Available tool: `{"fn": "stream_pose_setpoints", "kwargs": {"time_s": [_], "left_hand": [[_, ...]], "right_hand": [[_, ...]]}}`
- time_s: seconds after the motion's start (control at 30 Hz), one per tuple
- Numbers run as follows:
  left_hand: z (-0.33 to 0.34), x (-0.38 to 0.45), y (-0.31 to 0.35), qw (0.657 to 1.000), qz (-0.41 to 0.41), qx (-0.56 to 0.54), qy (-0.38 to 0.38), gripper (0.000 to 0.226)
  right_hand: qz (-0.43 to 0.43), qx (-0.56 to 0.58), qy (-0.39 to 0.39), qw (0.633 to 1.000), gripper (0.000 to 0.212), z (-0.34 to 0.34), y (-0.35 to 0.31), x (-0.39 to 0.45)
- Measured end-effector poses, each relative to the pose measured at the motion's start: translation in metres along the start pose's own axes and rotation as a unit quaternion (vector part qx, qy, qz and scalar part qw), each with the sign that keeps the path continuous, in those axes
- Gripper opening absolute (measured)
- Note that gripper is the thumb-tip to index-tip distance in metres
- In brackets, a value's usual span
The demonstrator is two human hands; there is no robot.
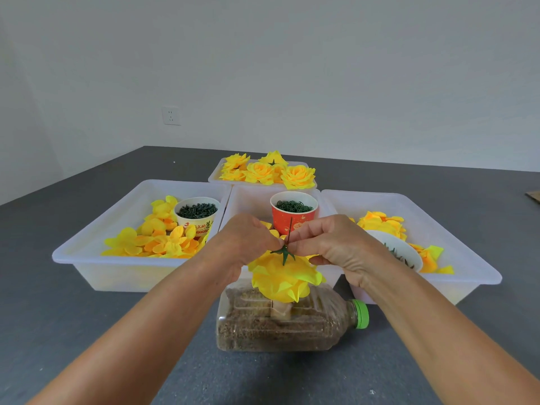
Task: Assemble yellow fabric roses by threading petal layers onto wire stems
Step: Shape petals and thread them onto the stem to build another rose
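Seating the green calyx (284, 254) on the wire (289, 232) above the rose (285, 277).

Left hand (242, 244) and right hand (333, 244) meeting over the rose, fingers pinched narrow on calyx and wire. Rose standing upside down on a holder atop the bottle (280, 325), petals stacked beneath the calyx. Probably a late step: next, pushing the calyx down flush against the petals, likely locking it with a ring from the red cup (293, 219) behind the rose.

White paper cup (197, 213) in left tray: red/green Chinese print, partly hidden by petals; one char approx "上" legible, rest too blurred. Red paper cup (293, 218): gold pattern, maybe chars, unreadable, partly behind fingers. Bottle w/ green cap (287, 320): no label text visible.
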State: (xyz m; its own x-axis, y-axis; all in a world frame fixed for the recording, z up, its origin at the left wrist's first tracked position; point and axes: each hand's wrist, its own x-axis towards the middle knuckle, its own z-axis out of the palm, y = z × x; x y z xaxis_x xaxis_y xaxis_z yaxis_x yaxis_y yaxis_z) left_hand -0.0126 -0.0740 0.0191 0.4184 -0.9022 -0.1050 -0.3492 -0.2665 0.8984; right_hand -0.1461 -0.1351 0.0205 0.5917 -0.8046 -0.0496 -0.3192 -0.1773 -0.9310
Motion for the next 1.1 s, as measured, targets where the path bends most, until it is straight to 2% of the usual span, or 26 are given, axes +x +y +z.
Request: {"fn": "stream_pose_setpoints", "kwargs": {"time_s": [0.17, 0.43, 0.7, 0.8, 1.0, 1.1], "left_hand": [[0.002, 0.002, -0.003, 1.0, -0.006, 0.007, -0.004, 0.011], [0.008, 0.003, -0.009, 1.0, 0.006, 0.008, 0.0, 0.004], [0.006, 0.002, -0.014, 1.0, 0.01, -0.015, -0.004, 0.019], [0.005, 0.0, -0.01, 1.0, 0.013, 0.003, -0.011, 0.006], [0.006, -0.001, -0.007, 0.998, 0.036, 0.057, -0.016, 0.027], [0.004, -0.001, -0.005, 0.995, 0.036, 0.077, -0.042, 0.015]], "right_hand": [[-0.061, 0.005, 0.036, 0.997, 0.01, 0.004, 0.01, -0.003], [-0.126, -0.104, 0.067, 0.984, 0.012, 0.007, 0.011, -0.005], [-0.092, 0.012, 0.053, 0.994, 0.011, 0.009, 0.019, -0.004], [-0.1, 0.006, 0.055, 0.993, 0.01, 0.009, 0.022, -0.004], [-0.096, 0.008, 0.044, 0.994, 0.011, 0.007, 0.027, -0.004], [-0.08, 0.04, 0.021, 0.996, 0.015, 0.005, 0.029, -0.003]]}}
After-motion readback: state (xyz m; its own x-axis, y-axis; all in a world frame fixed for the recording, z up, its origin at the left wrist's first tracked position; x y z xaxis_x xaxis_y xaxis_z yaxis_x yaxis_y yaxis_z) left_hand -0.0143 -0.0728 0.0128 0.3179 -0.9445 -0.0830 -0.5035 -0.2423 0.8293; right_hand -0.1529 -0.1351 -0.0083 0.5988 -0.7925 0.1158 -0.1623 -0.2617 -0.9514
